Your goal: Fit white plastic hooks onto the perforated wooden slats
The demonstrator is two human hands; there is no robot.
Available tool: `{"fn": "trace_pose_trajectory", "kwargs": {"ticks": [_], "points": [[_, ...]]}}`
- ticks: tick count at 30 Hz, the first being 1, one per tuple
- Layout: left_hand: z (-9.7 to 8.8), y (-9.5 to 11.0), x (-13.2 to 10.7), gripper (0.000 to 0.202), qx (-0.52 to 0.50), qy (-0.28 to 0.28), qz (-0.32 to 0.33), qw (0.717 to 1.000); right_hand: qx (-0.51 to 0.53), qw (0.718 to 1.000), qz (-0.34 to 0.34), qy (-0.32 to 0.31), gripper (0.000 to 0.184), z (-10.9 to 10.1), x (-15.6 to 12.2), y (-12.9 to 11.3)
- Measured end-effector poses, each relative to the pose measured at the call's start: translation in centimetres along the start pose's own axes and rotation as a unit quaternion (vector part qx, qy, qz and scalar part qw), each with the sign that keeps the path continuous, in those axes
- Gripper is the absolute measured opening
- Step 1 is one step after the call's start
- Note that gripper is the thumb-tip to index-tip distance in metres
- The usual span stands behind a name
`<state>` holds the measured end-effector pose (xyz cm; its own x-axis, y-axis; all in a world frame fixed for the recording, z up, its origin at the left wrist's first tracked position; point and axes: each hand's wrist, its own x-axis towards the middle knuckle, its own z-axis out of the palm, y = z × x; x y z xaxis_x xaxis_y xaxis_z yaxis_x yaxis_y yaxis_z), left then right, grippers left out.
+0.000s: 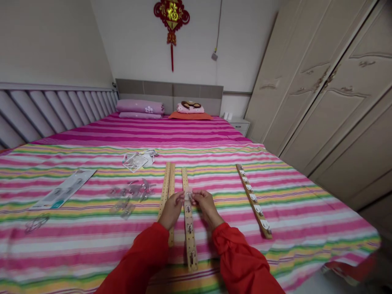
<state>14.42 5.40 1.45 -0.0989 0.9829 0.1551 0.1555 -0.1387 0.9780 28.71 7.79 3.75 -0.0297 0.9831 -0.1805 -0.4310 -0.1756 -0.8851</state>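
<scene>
Both hands meet over the middle wooden strip: the left hand (172, 209) and the right hand (206, 206) each pinch a small clear hook (188, 197) with their fingertips, pressed against the strip's upper face. Red sleeves cover both arms to the wrist. That perforated strip (190, 239) is pale wood, long and narrow, dotted with rows of small holes, lying lengthwise on the bed (290, 228) and pointing away from the person; a few hooks already sit on its near part. Just to its left lie two bare strips (168, 181), touching side by side. Well to the right, a finished strip (253, 200) lies aslant with a row of clear hooks along it. Left of the hands, loose hooks (131, 194) are scattered on the striped sheet, with empty plastic bags (138, 160) beyond and a packaging card (63, 190) further left
</scene>
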Motion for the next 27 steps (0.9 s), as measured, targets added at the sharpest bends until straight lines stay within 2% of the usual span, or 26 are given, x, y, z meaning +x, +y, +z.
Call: {"fn": "trace_pose_trajectory", "kwargs": {"ticks": [6,15,27], "points": [[0.1,0.0,1.6,0.034,0.072,0.004,0.016,0.997,-0.016,1.000,-0.015,0.020,0.017,0.3,1.9,0.9],[0.5,-0.5,1.6,0.034,0.234,0.033,0.111,0.965,-0.024,0.999,-0.013,0.024,0.015,0.3,2.9,2.0],[0.9,-0.8,1.3,0.039,0.328,0.009,0.127,0.936,-0.029,0.999,-0.012,0.016,0.017,0.2,3.0,2.4]]}}
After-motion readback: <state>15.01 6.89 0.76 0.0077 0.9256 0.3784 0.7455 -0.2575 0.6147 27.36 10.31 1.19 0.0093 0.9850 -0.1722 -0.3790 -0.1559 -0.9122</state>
